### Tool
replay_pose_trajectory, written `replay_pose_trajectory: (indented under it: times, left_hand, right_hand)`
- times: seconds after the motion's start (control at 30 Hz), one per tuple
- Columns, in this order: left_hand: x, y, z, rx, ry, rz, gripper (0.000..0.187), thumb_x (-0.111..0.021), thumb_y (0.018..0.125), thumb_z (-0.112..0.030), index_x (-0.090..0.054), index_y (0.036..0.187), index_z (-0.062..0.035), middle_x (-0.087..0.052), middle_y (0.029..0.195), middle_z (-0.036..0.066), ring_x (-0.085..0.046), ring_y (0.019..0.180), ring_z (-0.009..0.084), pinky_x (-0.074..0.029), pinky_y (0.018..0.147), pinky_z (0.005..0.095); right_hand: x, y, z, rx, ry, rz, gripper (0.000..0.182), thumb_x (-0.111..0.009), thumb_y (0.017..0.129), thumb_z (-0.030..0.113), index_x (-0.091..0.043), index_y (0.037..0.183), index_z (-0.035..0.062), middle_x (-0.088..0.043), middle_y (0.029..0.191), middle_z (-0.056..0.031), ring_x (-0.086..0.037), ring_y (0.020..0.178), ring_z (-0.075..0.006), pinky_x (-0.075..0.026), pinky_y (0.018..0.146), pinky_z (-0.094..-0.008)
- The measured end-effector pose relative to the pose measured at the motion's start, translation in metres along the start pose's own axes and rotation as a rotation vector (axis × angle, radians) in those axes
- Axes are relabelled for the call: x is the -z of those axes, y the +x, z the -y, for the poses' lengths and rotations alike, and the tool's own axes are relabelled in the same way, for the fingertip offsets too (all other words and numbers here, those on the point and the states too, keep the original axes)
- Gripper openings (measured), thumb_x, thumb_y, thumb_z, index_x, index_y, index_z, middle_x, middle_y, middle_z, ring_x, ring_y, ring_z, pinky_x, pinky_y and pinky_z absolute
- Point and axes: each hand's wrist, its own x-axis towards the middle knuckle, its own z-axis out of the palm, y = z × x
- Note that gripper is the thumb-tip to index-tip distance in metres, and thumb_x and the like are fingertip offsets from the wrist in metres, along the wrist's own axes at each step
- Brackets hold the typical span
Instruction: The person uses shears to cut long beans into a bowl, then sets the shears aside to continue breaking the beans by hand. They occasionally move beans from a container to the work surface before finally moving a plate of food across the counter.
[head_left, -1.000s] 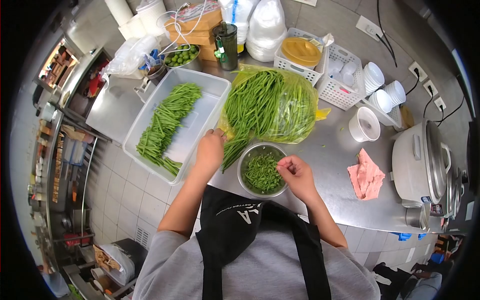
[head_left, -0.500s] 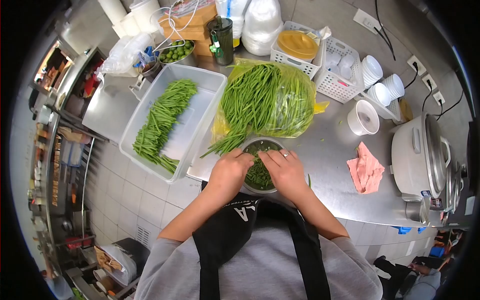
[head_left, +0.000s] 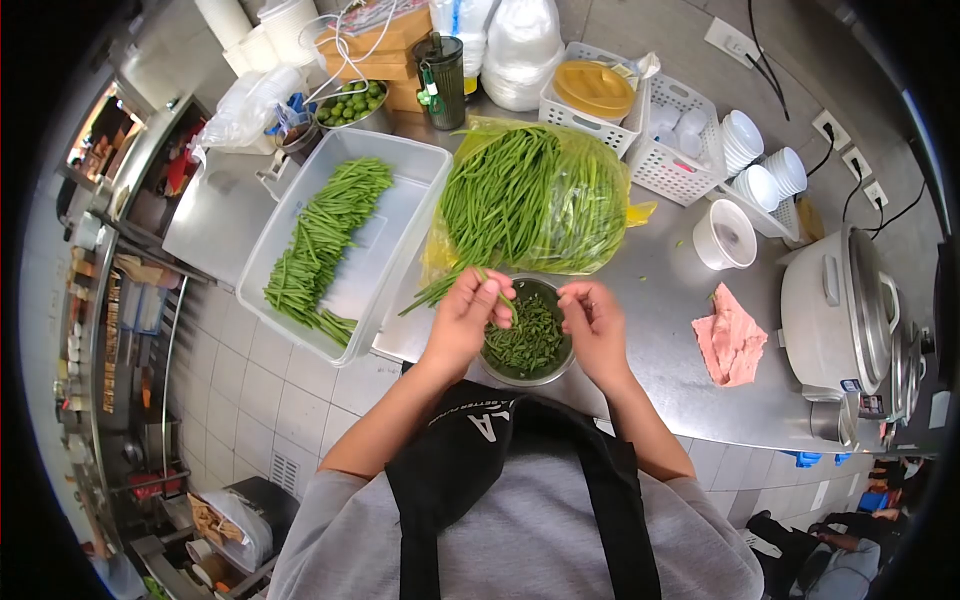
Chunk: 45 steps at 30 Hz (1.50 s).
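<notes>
My left hand (head_left: 468, 318) is closed in a pinch on a green bean (head_left: 492, 288) at the left rim of a metal bowl (head_left: 528, 380). Over the bowl's right rim, my right hand (head_left: 597, 322) has thumb and fingertips pressed together; whatever may be between them is too small to make out. Short green trimmings (head_left: 525, 340) lie inside the bowl. Just behind it, a yellow plastic bag (head_left: 590, 230) lies open around a large heap of long green beans (head_left: 500, 195). To the left, a clear plastic tub (head_left: 385, 260) holds a row of green beans (head_left: 325, 250).
On the right of the steel counter (head_left: 640, 370) are a pink cloth (head_left: 729, 335), a white tub (head_left: 725, 236) and a large cooker (head_left: 825, 310). White baskets (head_left: 675, 150), a dark tumbler (head_left: 440, 80) and a bowl of green limes (head_left: 355, 103) stand along the back.
My hands have moved apart from over the bowl, left hand to the left and right hand slightly right. The trimmings in the bowl now show more fully.
</notes>
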Motion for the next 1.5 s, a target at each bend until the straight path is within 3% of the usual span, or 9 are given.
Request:
replay_pose_trajectory:
  times: [0.2, 0.5, 0.6, 0.63, 0.77, 0.87, 0.93, 1.0, 1.5]
  left_hand:
    - [-0.001, 0.004, -0.001, 0.013, -0.336, -0.067, 0.017, -0.043, 0.097, -0.018, -0.052, 0.103, -0.0051, -0.058, 0.094, 0.007, -0.054, 0.075, 0.012, -0.047, 0.071, 0.0267]
    - [-0.007, -0.01, 0.008, -0.118, -0.061, 0.034, 0.016, -0.047, 0.095, -0.017, -0.055, 0.102, -0.0051, -0.06, 0.099, 0.008, -0.058, 0.082, 0.0152, -0.047, 0.076, 0.0291]
    - [-0.008, -0.016, -0.004, -0.78, 0.783, 0.328, 0.015, -0.056, 0.087, -0.014, -0.062, 0.098, -0.0064, -0.063, 0.1, 0.007, -0.06, 0.088, 0.0191, -0.047, 0.076, 0.0291]
    - [-0.012, -0.021, -0.003, -0.768, 0.841, 0.385, 0.021, -0.063, 0.076, -0.011, -0.067, 0.096, -0.0082, -0.064, 0.099, 0.006, -0.061, 0.092, 0.0217, -0.047, 0.077, 0.0304]
    - [-0.023, -0.035, -0.015, -0.929, 0.846, 0.504, 0.026, -0.062, 0.073, -0.007, -0.065, 0.099, -0.0072, -0.064, 0.099, 0.007, -0.061, 0.091, 0.0223, -0.048, 0.077, 0.032]
    - [-0.014, -0.017, -0.013, -0.864, 0.997, 0.178, 0.02, -0.058, 0.077, -0.004, -0.061, 0.097, -0.0034, -0.063, 0.098, 0.011, -0.061, 0.088, 0.0268, -0.049, 0.075, 0.0343]
    - [0.007, 0.004, 0.0, -0.365, 0.803, -0.171, 0.017, -0.052, 0.078, 0.001, -0.058, 0.094, -0.001, -0.059, 0.096, 0.016, -0.058, 0.083, 0.0324, -0.048, 0.074, 0.0385]
    - [0.034, 0.03, 0.014, -0.379, 1.056, -0.37, 0.016, -0.047, 0.082, 0.002, -0.058, 0.094, -0.001, -0.054, 0.095, 0.018, -0.055, 0.08, 0.0351, -0.046, 0.074, 0.0405]
    - [0.07, 0.051, 0.033, -0.264, 1.282, -0.36, 0.021, -0.065, 0.079, -0.024, -0.064, 0.085, -0.0036, -0.059, 0.077, 0.016, -0.059, 0.074, 0.0351, -0.046, 0.065, 0.0423]
  right_hand:
    - [-0.006, -0.013, -0.001, 0.157, -0.161, 0.1, 0.019, -0.056, 0.087, 0.005, -0.061, 0.105, 0.0022, -0.056, 0.085, -0.0073, -0.054, 0.074, -0.0124, -0.043, 0.067, -0.0228]
    - [-0.017, -0.014, -0.011, -0.297, 0.255, 0.113, 0.008, -0.054, 0.089, 0.009, -0.058, 0.09, 0.0025, -0.056, 0.073, -0.0014, -0.05, 0.059, -0.0059, -0.041, 0.053, -0.0196]
    - [-0.017, -0.013, -0.02, -0.343, 0.406, 0.052, 0.009, -0.052, 0.09, 0.01, -0.058, 0.089, 0.0033, -0.056, 0.071, -0.0012, -0.048, 0.055, -0.0055, -0.04, 0.049, -0.0193]
    - [-0.017, -0.012, -0.022, -0.342, 0.459, 0.029, 0.01, -0.052, 0.09, 0.011, -0.058, 0.089, 0.0034, -0.056, 0.071, -0.0014, -0.048, 0.053, -0.0057, -0.04, 0.048, -0.0195]
    - [-0.012, -0.005, -0.016, -0.457, 0.298, -0.037, 0.008, -0.055, 0.088, 0.011, -0.055, 0.083, 0.0045, -0.054, 0.068, -0.0007, -0.045, 0.051, -0.0052, -0.037, 0.045, -0.0207]
    - [-0.006, -0.009, -0.021, -0.332, 0.076, -0.011, 0.011, -0.06, 0.085, 0.011, -0.053, 0.079, 0.0045, -0.052, 0.066, 0.0006, -0.044, 0.052, -0.0048, -0.037, 0.047, -0.0205]
    - [-0.005, -0.013, -0.032, -0.227, -0.03, -0.043, 0.017, -0.067, 0.082, 0.011, -0.053, 0.075, 0.0046, -0.051, 0.064, 0.0018, -0.043, 0.055, -0.0042, -0.038, 0.05, -0.02]
    - [-0.003, -0.015, -0.032, -0.186, -0.066, -0.039, 0.018, -0.068, 0.081, 0.011, -0.053, 0.074, 0.0044, -0.051, 0.064, 0.0023, -0.043, 0.057, -0.0039, -0.038, 0.052, -0.0197]
    - [-0.005, -0.018, -0.027, -0.055, -0.083, 0.034, 0.007, -0.066, 0.081, 0.006, -0.059, 0.083, 0.0035, -0.054, 0.067, 0.0004, -0.047, 0.058, -0.0046, -0.04, 0.052, -0.0202]
